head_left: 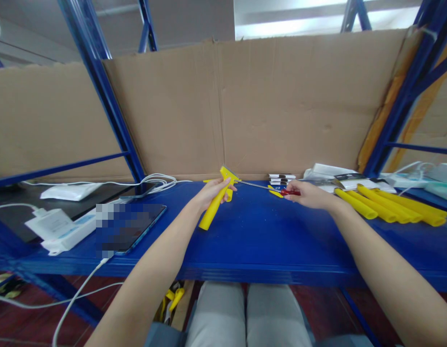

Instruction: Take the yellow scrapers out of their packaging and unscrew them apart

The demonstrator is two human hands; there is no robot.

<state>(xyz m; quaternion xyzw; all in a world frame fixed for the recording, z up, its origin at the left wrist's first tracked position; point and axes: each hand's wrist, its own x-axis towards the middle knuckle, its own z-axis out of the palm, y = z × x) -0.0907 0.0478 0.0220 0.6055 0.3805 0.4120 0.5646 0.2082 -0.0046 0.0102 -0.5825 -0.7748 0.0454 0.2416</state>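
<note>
My left hand [213, 192] is closed around a yellow tool with a tubular handle [212, 211], holding it tilted above the blue shelf, its flat head pointing up and away. In my right hand [305, 193] is a screwdriver [257, 185] with a red handle. Its long metal shaft points left, and the tip meets the head of the yellow tool beside my left fingers. A small yellow piece [275, 191] lies on the shelf behind the shaft, near my right hand.
Several yellow tubes [384, 205] lie at the right, before white packets [330, 171]. Black-and-white small boxes [281, 179] stand at the back. A phone [136, 231], power strip [69, 233] and white cables [161, 181] are at the left. Cardboard [281, 106] walls the back.
</note>
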